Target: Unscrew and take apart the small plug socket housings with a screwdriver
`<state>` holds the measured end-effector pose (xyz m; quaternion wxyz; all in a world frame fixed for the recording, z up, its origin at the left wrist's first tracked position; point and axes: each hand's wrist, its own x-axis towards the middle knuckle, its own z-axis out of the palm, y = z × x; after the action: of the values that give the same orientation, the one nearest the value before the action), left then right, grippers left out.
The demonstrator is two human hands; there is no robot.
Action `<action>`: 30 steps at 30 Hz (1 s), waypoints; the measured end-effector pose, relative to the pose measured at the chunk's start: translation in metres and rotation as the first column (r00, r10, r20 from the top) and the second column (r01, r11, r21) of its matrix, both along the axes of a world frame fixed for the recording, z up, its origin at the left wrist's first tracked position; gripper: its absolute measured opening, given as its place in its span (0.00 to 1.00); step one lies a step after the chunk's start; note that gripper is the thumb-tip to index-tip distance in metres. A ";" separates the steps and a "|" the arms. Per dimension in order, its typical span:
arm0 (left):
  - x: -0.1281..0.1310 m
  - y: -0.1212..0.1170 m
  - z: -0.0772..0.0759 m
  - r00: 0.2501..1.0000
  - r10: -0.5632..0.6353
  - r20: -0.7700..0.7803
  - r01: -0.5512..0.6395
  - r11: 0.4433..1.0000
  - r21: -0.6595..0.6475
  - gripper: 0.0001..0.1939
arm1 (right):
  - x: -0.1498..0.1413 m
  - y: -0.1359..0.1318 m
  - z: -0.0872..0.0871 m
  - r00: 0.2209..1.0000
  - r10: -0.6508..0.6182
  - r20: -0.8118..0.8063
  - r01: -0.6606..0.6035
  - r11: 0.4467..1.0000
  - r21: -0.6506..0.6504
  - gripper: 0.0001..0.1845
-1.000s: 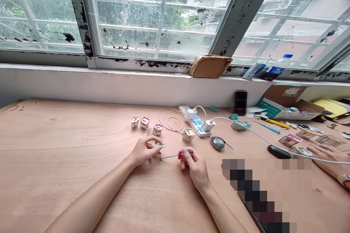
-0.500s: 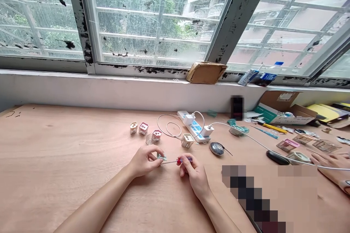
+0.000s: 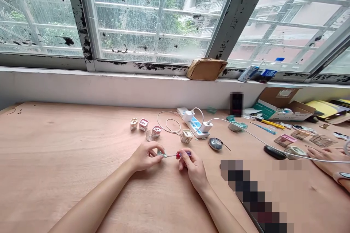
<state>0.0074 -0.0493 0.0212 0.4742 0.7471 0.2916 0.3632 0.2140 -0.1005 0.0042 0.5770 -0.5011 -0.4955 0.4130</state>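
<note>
My left hand (image 3: 146, 157) is closed, pinching a small pale green piece (image 3: 162, 153) between thumb and fingers just above the table. A screwdriver (image 3: 183, 154) with a red and blue handle is gripped in my right hand (image 3: 193, 169). Its thin shaft points left, and the tip meets or nearly meets the right side of the green piece; exact contact is too small to tell. Beyond my left hand stand a clear box-like part (image 3: 150, 135) and a small pink-topped case (image 3: 156, 131). A cream-topped case (image 3: 186, 136) stands behind my right hand.
A power strip (image 3: 198, 125) with a white cable lies behind, near a round dark object (image 3: 216, 143). Two more small cases (image 3: 143, 124) stand at the back. Another person's hand (image 3: 328, 158) rests at the right, near an open carton (image 3: 287, 111) and loose parts.
The screwdriver's shaft has risen from under my left thumb to a nearly level line at the green piece. The whole view has shifted slightly. Both grips stay the same.
</note>
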 end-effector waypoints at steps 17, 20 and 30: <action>-0.001 0.002 -0.002 0.997 0.083 0.012 -0.083 0.996 0.014 0.08 | 0.000 0.001 -0.001 1.000 -0.010 -0.024 0.010 1.000 -0.004 0.25; -0.001 0.001 -0.001 0.996 0.089 0.023 -0.089 0.996 0.020 0.08 | 0.000 0.001 -0.001 1.000 -0.010 -0.020 0.010 1.000 0.000 0.25; 0.000 0.001 0.000 0.994 0.107 -0.037 -0.104 0.993 0.063 0.07 | 0.001 0.000 -0.001 1.000 0.009 -0.017 -0.009 1.000 0.011 0.25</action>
<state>0.0075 -0.0484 0.0210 0.4254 0.7520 0.3289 0.3813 0.2146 -0.1003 0.0029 0.5820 -0.4923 -0.4951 0.4169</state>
